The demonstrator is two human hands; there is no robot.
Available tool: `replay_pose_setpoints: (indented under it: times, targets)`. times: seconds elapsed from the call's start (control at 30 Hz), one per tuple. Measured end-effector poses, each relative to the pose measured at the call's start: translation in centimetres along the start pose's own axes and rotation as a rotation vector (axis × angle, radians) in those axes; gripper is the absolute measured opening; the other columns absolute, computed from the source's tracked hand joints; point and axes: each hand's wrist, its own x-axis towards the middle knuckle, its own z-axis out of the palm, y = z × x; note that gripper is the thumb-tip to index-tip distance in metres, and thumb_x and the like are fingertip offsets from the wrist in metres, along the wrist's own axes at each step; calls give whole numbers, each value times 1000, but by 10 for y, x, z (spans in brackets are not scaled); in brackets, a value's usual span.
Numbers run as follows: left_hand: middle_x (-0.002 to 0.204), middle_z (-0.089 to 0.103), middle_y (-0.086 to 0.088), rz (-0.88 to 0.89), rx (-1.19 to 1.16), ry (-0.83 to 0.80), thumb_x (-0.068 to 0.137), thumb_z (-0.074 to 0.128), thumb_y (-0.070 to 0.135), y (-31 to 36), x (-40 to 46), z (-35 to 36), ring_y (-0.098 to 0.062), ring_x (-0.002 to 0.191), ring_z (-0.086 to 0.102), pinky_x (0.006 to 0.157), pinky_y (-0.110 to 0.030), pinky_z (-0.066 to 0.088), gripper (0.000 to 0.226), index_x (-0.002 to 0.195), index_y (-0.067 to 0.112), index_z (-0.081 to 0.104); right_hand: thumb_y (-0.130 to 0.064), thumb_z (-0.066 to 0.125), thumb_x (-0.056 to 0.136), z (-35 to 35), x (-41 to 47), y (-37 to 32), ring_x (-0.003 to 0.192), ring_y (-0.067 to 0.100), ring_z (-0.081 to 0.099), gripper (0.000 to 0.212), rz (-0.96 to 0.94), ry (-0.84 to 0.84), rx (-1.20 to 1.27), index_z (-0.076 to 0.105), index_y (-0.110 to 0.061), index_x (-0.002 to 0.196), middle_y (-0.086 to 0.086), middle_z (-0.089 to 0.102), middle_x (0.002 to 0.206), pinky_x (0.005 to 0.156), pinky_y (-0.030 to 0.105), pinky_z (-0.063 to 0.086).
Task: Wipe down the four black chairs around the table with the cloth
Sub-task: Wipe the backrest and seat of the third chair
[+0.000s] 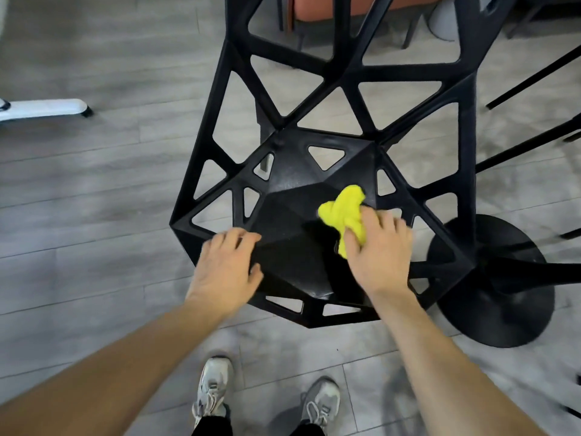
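Yellow cloth (344,217) sits bunched on the seat of the black chair (292,196) I am looking down on, toward the seat's right side. My right hand (379,247) has its grip closed around the cloth's near end, fingers curled over it and pressing it against the seat. My left hand (224,262) lies on the seat's left front edge, fingers relaxed and spread, holding nothing. A black round pedestal base (500,287) stands on the grey plank floor (94,199) just right of the chair. My two grey sneakers (213,388) show below.
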Motion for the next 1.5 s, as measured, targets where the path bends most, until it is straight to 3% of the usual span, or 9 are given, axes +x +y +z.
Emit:
replay_pose_setpoints:
  times: [0.17, 0.37, 0.5, 0.67, 0.77, 1.03, 1.13, 1.23, 1.5]
  targets:
    - [142, 53, -14, 141, 305, -23, 74, 73, 31, -57, 2, 0, -40, 136, 43, 115, -57, 30, 55, 127, 18, 64, -43, 49, 87, 65, 17, -37, 122, 40, 50, 69, 56, -93, -23, 38, -20, 151, 16, 49, 146, 99, 51, 43]
    - [153, 43, -15, 154, 251, 14, 86, 42, 19, -91, -1, 7, -33, 144, 36, 122, -42, 15, 62, 148, 8, 41, -47, 58, 83, 68, -56, -167, 116, 31, 49, 70, -182, -169, 90, 37, -35, 149, 4, 54, 137, 93, 47, 39]
    - [149, 47, -18, 137, 225, 20, 85, 32, 20, -92, -1, 8, -35, 143, 38, 123, -40, 12, 64, 145, 2, 44, -45, 64, 81, 57, -81, -143, 115, 27, 51, 73, -390, -227, 55, 39, -34, 148, 2, 55, 133, 96, 43, 39]
    - [150, 44, -19, 143, 260, -16, 85, 35, 24, -87, -4, 9, -37, 146, 31, 123, -49, 17, 64, 144, 3, 46, -41, 56, 80, 41, -77, -29, 111, 37, 53, 62, 134, -68, -37, 54, -28, 140, 10, 58, 128, 91, 48, 41]
    - [152, 42, -18, 127, 246, -41, 82, 54, 18, -83, -4, 6, -36, 148, 29, 123, -51, 19, 65, 145, 5, 44, -36, 59, 81, 42, -96, -30, 115, 40, 50, 61, 239, 11, 30, 56, -26, 141, 12, 55, 133, 95, 51, 40]
    - [143, 53, -11, 104, 119, -44, 81, 49, 28, -74, -21, -20, -35, 138, 44, 116, -48, 32, 56, 135, 14, 57, -33, 77, 74, 55, -139, -184, 112, 29, 51, 79, -207, -216, 19, 42, -38, 145, 3, 54, 131, 92, 46, 43]
    - [139, 55, -10, 125, 109, -47, 82, 45, 30, -77, -33, -42, -35, 134, 47, 112, -47, 33, 53, 131, 16, 59, -27, 78, 72, 43, -119, -188, 98, 29, 52, 71, -173, -300, 11, 49, -38, 136, 2, 56, 116, 79, 44, 46]
    - [139, 54, -9, 124, 110, -45, 79, 61, 22, -79, -42, -71, -36, 133, 47, 112, -52, 37, 53, 132, 17, 57, -26, 79, 71, 11, -101, -180, 100, 28, 52, 71, -132, -287, 33, 50, -36, 136, 1, 58, 118, 80, 43, 46]
    - [129, 56, -10, 169, 102, 89, 83, 53, 23, -67, -78, -201, -35, 112, 53, 99, -48, 40, 47, 129, 17, 55, -24, 82, 69, -121, -67, -208, 103, 28, 54, 72, -2, -153, 90, 55, -34, 136, 0, 58, 121, 80, 43, 46]
